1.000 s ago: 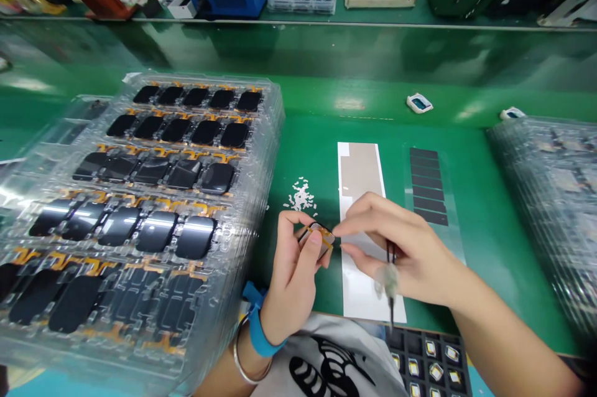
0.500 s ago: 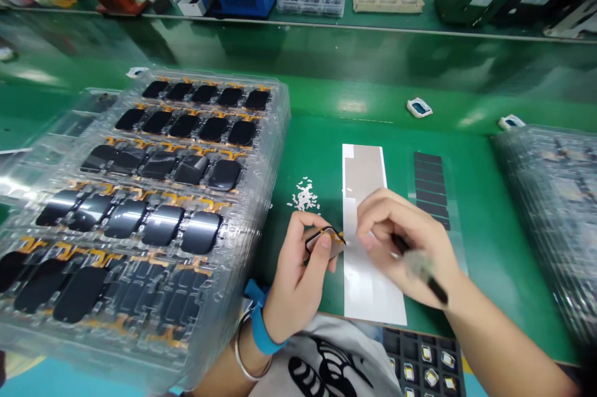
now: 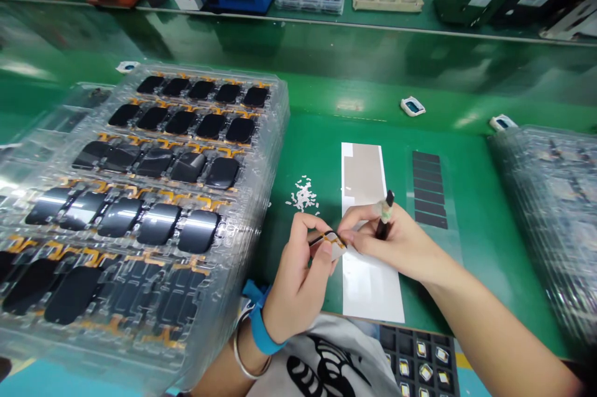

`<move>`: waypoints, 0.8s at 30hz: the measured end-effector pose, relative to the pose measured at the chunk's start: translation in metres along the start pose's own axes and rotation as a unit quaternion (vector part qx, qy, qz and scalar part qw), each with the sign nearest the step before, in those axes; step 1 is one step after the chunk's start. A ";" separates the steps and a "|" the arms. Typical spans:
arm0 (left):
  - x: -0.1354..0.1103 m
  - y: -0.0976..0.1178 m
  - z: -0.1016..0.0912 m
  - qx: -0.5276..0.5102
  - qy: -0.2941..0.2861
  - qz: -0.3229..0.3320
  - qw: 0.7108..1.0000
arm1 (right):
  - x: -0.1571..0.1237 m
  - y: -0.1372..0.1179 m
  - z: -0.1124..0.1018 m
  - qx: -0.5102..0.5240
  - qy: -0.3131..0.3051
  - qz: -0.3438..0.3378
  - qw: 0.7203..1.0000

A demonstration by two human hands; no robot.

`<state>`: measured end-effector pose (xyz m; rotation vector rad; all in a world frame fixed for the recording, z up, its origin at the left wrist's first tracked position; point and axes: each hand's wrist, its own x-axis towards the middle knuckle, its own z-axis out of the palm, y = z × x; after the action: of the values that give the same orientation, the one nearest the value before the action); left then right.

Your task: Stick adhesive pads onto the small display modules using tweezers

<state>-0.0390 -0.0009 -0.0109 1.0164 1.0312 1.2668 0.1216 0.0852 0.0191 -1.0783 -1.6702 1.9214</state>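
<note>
My left hand [image 3: 301,279] is closed on a small dark screen module [image 3: 326,244] with an orange flex strip, held just above the green bench. My right hand [image 3: 396,241] grips black tweezers [image 3: 385,215] like a pen, tail up, tips at the module's right edge. Both hands hover over a white backing sheet [image 3: 368,285]. A blue wrist strap and a metal bangle are on my left wrist.
A tall stack of clear trays [image 3: 140,198] full of dark screen modules fills the left. Another tray stack [image 3: 555,210] stands at right. A strip of dark pads [image 3: 429,188], white scraps [image 3: 304,195], a black tray of small parts [image 3: 420,366] lie nearby.
My right hand turned the tweezers from tail-down to tail-up and brought their tips back to the module. The left hand kept hold of the module.
</note>
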 end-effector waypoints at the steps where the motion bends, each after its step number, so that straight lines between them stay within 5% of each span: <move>1: 0.000 0.000 0.000 0.000 0.000 0.000 1.000 | 0.000 0.001 0.000 -0.002 0.004 0.003 1.000; 24: -0.001 0.000 -0.001 0.016 -0.026 -0.076 0.997 | 0.002 -0.003 -0.002 0.082 -0.001 0.042 0.996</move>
<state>-0.0401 -0.0020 -0.0109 0.9727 1.0704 1.0977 0.1209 0.0886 0.0217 -1.0986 -1.4605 2.0713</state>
